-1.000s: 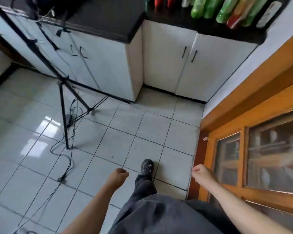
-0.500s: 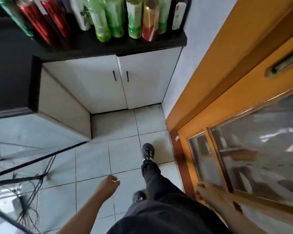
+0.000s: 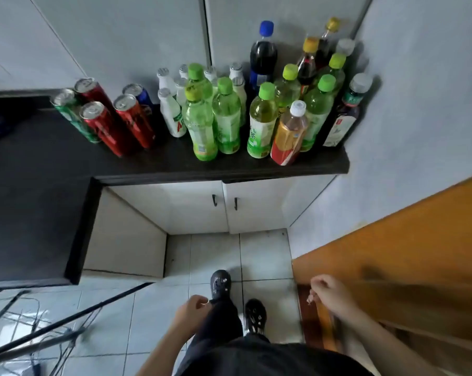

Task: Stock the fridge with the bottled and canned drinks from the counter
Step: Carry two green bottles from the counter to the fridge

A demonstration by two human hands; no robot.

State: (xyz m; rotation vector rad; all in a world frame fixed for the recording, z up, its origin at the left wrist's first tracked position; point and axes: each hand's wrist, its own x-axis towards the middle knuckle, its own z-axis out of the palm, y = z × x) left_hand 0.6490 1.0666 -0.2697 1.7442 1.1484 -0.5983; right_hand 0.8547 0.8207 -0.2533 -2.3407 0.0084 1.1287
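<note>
Since the bottles [image 3: 262,123] and cans [image 3: 133,120] crowd the table [image 3: 161,164] at twelve o'clock, we judge the stocking barely begun, all these left to carry; no fridge shows. Our left hand [image 3: 192,312] at six and right hand [image 3: 330,294] at five hang with fingers loosely curled, empty

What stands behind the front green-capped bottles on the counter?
Visible: small white bottles, a blue-capped dark soda bottle and two yellow-capped dark bottles. Their lower parts are mostly covered by the green-capped bottles.
</note>
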